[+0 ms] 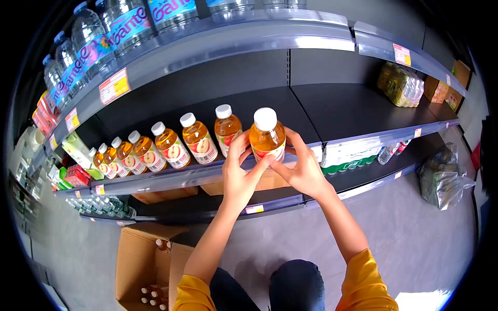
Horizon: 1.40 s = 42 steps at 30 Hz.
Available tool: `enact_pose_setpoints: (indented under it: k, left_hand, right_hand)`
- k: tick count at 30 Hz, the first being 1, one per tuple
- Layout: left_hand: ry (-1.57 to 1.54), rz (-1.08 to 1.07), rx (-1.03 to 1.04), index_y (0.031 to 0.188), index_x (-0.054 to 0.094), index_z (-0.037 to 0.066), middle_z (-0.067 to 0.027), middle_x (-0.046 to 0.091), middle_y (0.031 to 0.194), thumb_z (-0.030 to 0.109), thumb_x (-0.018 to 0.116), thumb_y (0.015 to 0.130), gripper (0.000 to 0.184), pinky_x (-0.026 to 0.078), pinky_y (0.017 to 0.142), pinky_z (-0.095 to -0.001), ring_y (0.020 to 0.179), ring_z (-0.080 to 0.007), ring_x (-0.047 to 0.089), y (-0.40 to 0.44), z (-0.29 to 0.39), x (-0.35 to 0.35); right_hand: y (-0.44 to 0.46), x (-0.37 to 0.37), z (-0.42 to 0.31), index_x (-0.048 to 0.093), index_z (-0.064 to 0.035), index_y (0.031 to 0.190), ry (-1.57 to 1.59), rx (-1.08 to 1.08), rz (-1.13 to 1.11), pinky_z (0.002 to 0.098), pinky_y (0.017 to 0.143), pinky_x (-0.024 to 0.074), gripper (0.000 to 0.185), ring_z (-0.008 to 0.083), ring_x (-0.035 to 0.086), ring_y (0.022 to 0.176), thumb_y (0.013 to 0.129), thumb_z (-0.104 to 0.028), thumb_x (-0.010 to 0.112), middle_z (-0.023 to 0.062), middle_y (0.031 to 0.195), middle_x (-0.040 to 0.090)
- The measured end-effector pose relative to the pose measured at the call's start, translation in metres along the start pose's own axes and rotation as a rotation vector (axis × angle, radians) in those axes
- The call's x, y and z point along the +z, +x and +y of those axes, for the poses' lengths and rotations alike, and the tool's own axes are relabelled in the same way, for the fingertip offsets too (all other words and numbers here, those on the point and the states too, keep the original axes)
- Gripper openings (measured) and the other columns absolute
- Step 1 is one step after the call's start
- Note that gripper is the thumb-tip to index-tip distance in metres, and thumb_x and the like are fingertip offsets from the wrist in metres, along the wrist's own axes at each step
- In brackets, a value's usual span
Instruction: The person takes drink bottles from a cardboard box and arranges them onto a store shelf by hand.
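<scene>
Between both hands I hold a white-capped bottle of amber apple juice (267,137), upright, in front of the middle shelf. My left hand (241,168) wraps its left side and my right hand (298,166) its right, with the thumbs meeting on the front over the label. To the left, a row of matching juice bottles (198,140) stands along the shelf's front edge. The closest one, a juice bottle (227,126), is just left of the held bottle, its lower part partly hidden by my left hand.
Large water bottles (122,26) line the upper shelf. A shrink-wrapped pack (400,84) sits at the right of the middle shelf (353,111). Below left, an open cardboard box (132,264) holds several juice bottles. A plastic bag (445,176) lies on the floor at right.
</scene>
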<state>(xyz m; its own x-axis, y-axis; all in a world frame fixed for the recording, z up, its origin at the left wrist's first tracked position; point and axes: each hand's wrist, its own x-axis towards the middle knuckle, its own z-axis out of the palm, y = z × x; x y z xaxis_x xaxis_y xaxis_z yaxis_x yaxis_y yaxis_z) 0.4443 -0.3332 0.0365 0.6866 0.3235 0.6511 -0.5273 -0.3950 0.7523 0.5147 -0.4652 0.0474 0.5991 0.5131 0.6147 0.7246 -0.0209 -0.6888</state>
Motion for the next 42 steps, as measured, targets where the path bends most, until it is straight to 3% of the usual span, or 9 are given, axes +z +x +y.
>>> enact_pose_setpoints:
  k: [5, 16, 19, 21, 23, 29, 30, 35, 42]
  left_hand:
    - [0.065, 0.048, -0.034, 0.129, 0.035, -0.001, -0.0172, 0.044, 0.123, 0.013, 0.063, 0.082, 0.056, 0.041, 0.095, -0.0368, 0.113, -0.0244, 0.048, 0.015, -0.025, 0.01]
    - [0.103, 0.042, -0.135, 0.136, 0.018, -0.005, -0.0244, 0.028, 0.137, 0.029, 0.048, 0.091, 0.064, 0.025, 0.104, -0.0378, 0.128, -0.032, 0.029, 0.012, -0.045, 0.016]
    - [0.066, 0.023, -0.15, 0.139, 0.014, 0.0, -0.0156, 0.027, 0.138, 0.013, 0.05, 0.091, 0.061, 0.027, 0.104, -0.0335, 0.126, -0.0229, 0.033, 0.012, -0.054, 0.016]
    - [0.052, 0.028, -0.16, 0.139, 0.014, 0.0, -0.015, 0.028, 0.138, 0.013, 0.051, 0.09, 0.062, 0.026, 0.104, -0.0327, 0.125, -0.0225, 0.034, 0.011, -0.054, 0.016]
    - [0.038, 0.04, -0.194, 0.136, 0.017, -0.007, -0.0254, 0.03, 0.136, 0.031, 0.049, 0.09, 0.067, 0.026, 0.103, -0.0355, 0.127, -0.0312, 0.032, 0.01, -0.051, 0.017]
    - [0.054, 0.045, -0.142, 0.136, 0.015, -0.007, -0.0251, 0.027, 0.137, 0.029, 0.051, 0.09, 0.069, 0.026, 0.103, -0.0351, 0.127, -0.0303, 0.031, 0.006, -0.051, 0.017]
    - [0.025, 0.033, -0.172, 0.138, 0.012, -0.003, -0.0145, 0.022, 0.141, 0.015, 0.054, 0.088, 0.068, 0.026, 0.104, -0.0324, 0.125, -0.0228, 0.033, 0.005, -0.053, 0.016]
    - [-0.012, 0.006, -0.189, 0.139, 0.013, 0.0, -0.0143, 0.018, 0.144, 0.022, 0.053, 0.089, 0.068, 0.02, 0.107, -0.0361, 0.131, -0.021, 0.024, 0.0, -0.049, 0.014]
    - [0.074, -0.007, -0.137, 0.138, 0.016, 0.002, -0.0162, 0.021, 0.142, 0.019, 0.055, 0.088, 0.066, 0.026, 0.105, -0.0379, 0.13, -0.0227, 0.027, -0.009, -0.047, 0.009]
  right_hand:
    - [0.023, 0.008, 0.026, 0.036, 0.0004, 0.123, 0.031, -0.049, 0.033, 0.0375, 0.084, 0.0463, 0.059, 0.0365, 0.055, 0.102, 0.076, -0.015, 0.067, 0.023, 0.11, 0.054]
    - [0.033, 0.028, 0.057, 0.035, 0.0017, 0.123, 0.083, 0.0, -0.014, 0.039, 0.083, 0.0461, 0.058, 0.038, 0.055, 0.101, 0.074, -0.011, 0.065, 0.025, 0.108, 0.054]
    - [0.032, 0.03, 0.06, 0.036, 0.0018, 0.122, 0.091, 0.028, -0.028, 0.0392, 0.083, 0.0463, 0.057, 0.0384, 0.055, 0.1, 0.074, -0.009, 0.064, 0.0252, 0.107, 0.054]
    - [0.031, 0.031, 0.063, 0.036, 0.0018, 0.123, 0.099, 0.031, -0.022, 0.0386, 0.082, 0.0464, 0.057, 0.0381, 0.055, 0.101, 0.074, -0.008, 0.063, 0.0253, 0.107, 0.054]
    - [0.03, 0.033, 0.067, 0.036, 0.0019, 0.123, 0.102, 0.037, -0.022, 0.0386, 0.083, 0.0466, 0.057, 0.0376, 0.055, 0.101, 0.073, -0.008, 0.063, 0.025, 0.108, 0.054]
    - [0.031, 0.032, 0.058, 0.036, 0.0025, 0.124, 0.138, 0.106, -0.052, 0.0391, 0.089, 0.0463, 0.057, 0.0349, 0.054, 0.105, 0.074, -0.006, 0.063, 0.0235, 0.112, 0.054]
    - [0.031, 0.032, 0.059, 0.036, 0.0025, 0.124, 0.148, 0.107, -0.051, 0.0391, 0.089, 0.046, 0.058, 0.0345, 0.054, 0.106, 0.074, -0.006, 0.063, 0.0232, 0.112, 0.054]
    - [0.03, 0.033, 0.057, 0.035, 0.0025, 0.125, 0.166, 0.124, -0.055, 0.0394, 0.09, 0.0449, 0.059, 0.0331, 0.053, 0.107, 0.075, -0.008, 0.065, 0.0227, 0.114, 0.054]
    - [0.03, 0.032, 0.053, 0.034, 0.0041, 0.127, 0.175, 0.087, -0.054, 0.0371, 0.094, 0.0408, 0.064, 0.0291, 0.05, 0.113, 0.075, -0.012, 0.068, 0.0226, 0.119, 0.051]
